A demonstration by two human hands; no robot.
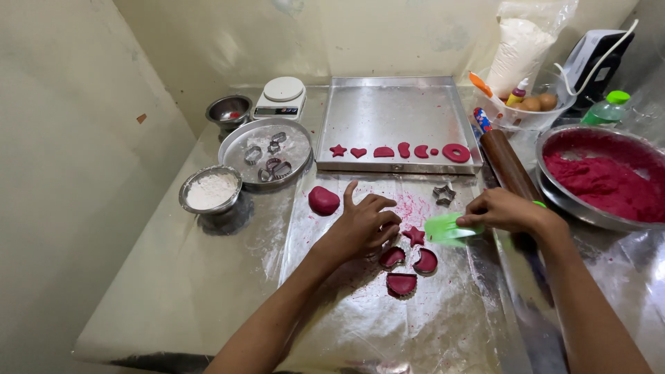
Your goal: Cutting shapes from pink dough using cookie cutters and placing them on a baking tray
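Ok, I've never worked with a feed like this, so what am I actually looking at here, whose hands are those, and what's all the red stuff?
There is one picture, taken by a camera worn on the person's head, looking down at their own two bare hands over a foil-covered table. The left hand rests flat beside a red dough star and three other cut dough pieces. The right hand holds a green plastic scraper against the star. Further back, a metal baking tray carries a row of finished red shapes. A loose dough lump, a star cutter and a brown rolling pin lie nearby. On the right is a bowl of red dough; on the left, a bowl of flour, a plate of cutters and a kitchen scale.
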